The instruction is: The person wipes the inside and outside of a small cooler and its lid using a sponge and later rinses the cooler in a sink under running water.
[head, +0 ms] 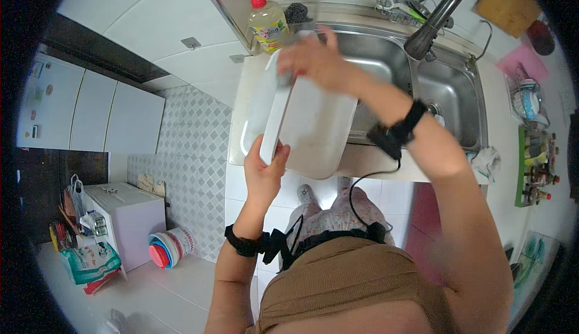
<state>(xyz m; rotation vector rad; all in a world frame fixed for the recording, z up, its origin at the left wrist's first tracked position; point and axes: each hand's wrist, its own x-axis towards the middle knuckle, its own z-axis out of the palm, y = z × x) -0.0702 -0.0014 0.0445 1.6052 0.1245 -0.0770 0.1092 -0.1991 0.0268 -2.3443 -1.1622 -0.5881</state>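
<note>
A white plastic bin [316, 128] with rounded corners is tilted over the counter edge beside the sink. My left hand [263, 169] grips the near end of its white rim, thumb on one side and fingers behind. On the rim's far part lies my right hand [316, 62], blurred, its fingers curled around a grey scouring pad [285, 80]. Blur hides the pad's exact shape. Just beyond the bin stands a pump bottle of yellowish dish soap [268, 24] with a red top, next to a dark mesh scrubber [297, 13].
To the right is a double-bowl steel sink [452, 92] with a dark faucet [436, 22]. A wire utensil basket [398, 6] hangs behind it. A white cloth [486, 164] lies at the counter's right end. On the floor at left are stacked buckets [172, 246] and a white refrigerator [90, 103].
</note>
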